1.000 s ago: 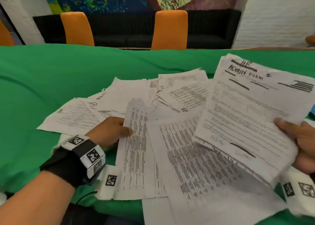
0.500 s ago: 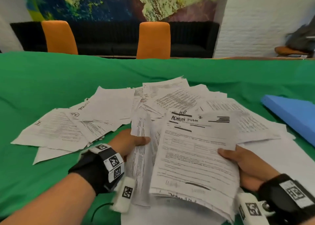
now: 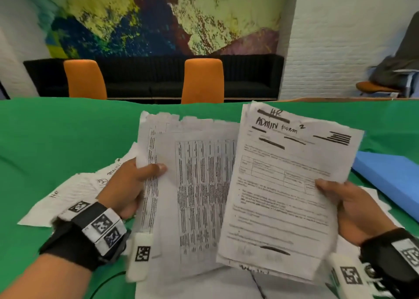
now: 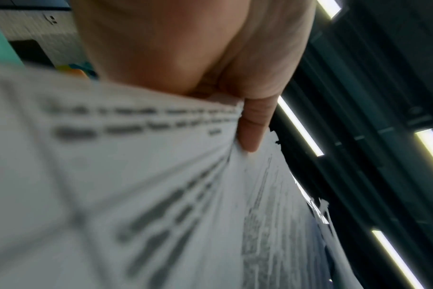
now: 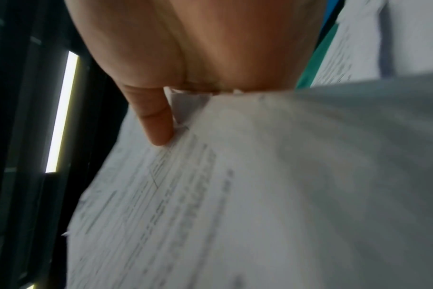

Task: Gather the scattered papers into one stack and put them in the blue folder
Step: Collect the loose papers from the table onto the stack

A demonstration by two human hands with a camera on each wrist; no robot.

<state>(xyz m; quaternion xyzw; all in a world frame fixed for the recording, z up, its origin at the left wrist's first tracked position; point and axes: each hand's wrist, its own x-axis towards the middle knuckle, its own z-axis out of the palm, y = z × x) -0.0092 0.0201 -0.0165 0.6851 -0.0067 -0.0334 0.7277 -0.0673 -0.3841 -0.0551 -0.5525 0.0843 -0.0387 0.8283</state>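
Note:
My left hand (image 3: 136, 181) pinches the left edge of a sheaf of table-printed sheets (image 3: 199, 196), raised off the green table. In the left wrist view its thumb (image 4: 252, 125) presses on those sheets (image 4: 161, 185). My right hand (image 3: 344, 203) grips the right edge of a second stack topped by the "HR Admin Form" page (image 3: 283, 185), which overlaps the left sheaf. The right wrist view shows a thumb (image 5: 156, 121) on that stack (image 5: 235, 195). The closed blue folder (image 3: 390, 178) lies flat at the right. More loose papers (image 3: 74, 192) stay on the table at the left.
The green tablecloth (image 3: 56, 144) covers the whole table. Further sheets (image 3: 215, 285) lie under the raised stacks near the front edge. Two orange chairs (image 3: 203, 81) and a black sofa stand beyond the far edge.
Both hands have lifted their paper bundles off the table and tilted them upright toward me. The left hand's sheets now stand beside and partly behind the right hand's stack.

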